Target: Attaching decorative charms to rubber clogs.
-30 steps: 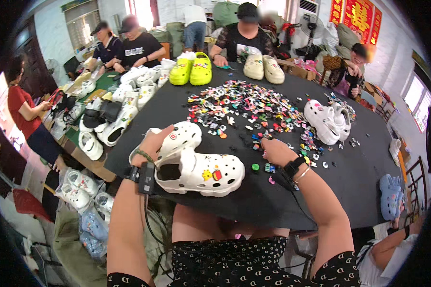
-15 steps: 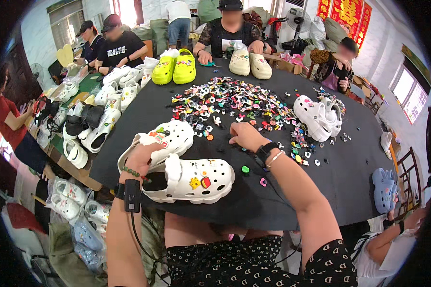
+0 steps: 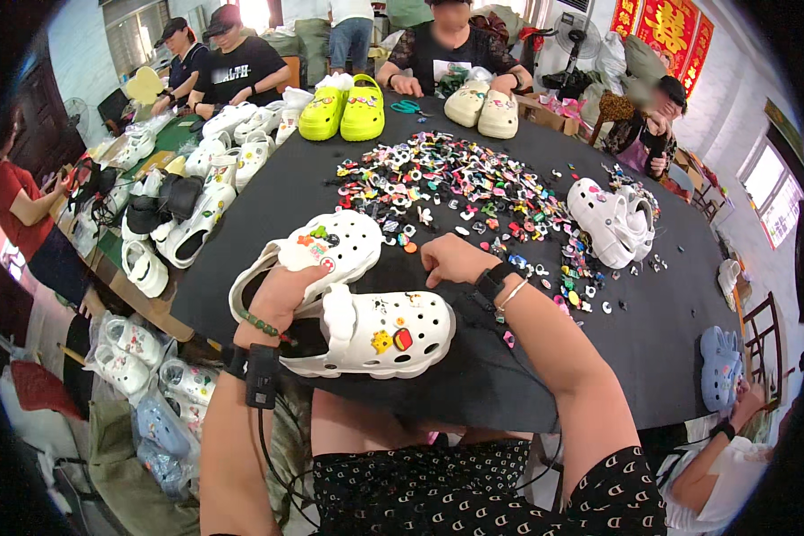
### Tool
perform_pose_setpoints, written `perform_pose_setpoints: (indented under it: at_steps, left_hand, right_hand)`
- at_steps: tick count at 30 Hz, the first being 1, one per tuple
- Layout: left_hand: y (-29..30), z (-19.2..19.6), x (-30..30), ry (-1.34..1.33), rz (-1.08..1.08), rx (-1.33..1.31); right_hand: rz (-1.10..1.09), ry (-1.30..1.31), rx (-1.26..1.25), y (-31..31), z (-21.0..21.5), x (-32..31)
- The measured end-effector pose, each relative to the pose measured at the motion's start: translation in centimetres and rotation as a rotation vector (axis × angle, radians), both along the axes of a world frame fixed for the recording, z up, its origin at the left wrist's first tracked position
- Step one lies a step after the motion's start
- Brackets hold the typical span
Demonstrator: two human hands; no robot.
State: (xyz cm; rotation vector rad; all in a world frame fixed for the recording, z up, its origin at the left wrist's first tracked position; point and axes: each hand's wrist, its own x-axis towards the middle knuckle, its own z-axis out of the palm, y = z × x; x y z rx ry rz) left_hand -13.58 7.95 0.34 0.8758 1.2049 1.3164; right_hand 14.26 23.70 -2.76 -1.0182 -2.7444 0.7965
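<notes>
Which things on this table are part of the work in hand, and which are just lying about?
In use:
- left hand on the white clogs
- right hand reaching at the charm pile

Lying about:
- yellow-green clogs
- cream clogs
- white clogs at the right
- scissors
- black cloth table

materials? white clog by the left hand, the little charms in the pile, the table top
White clog: looks like moulded foam or soft plastic, matte, thick rounded walls with punched holes. Charms: probably soft moulded plastic or rubber, bright, slightly glossy; too small to be sure. Table top: black matte cover, likely cloth or felt.
</notes>
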Motion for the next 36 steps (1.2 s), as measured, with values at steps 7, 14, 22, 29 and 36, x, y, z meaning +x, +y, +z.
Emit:
perform_pose_setpoints:
  at_steps: [7,14,22,29,36]
  left_hand:
    - [-0.5,-0.8,-0.7,0.113,-0.037,-0.023]
    - [-1.0,-0.5,-0.1,0.109,-0.015,0.039]
    - [-0.1,-1.4,-0.1,0.241,-0.024,0.063]
    - [-0.4,-1.3,0.0,0.29,-0.002,0.066]
    - [-1.0,-0.4,0.9,0.413,0.033,0.069]
  right_hand:
    - [-0.012,0.057,0.099,-0.7,4.1,-0.8]
    - [0.102,0.29,0.034,-3.5,7.9,-6.4]
    - [0.351,0.259,0.254,-3.2,6.5,-9.4]
    - [0.274,0.272,0.292,-3.1,6.3,-9.6]
    - [0.192,0.28,0.161,-2.1,7.8,-9.7]
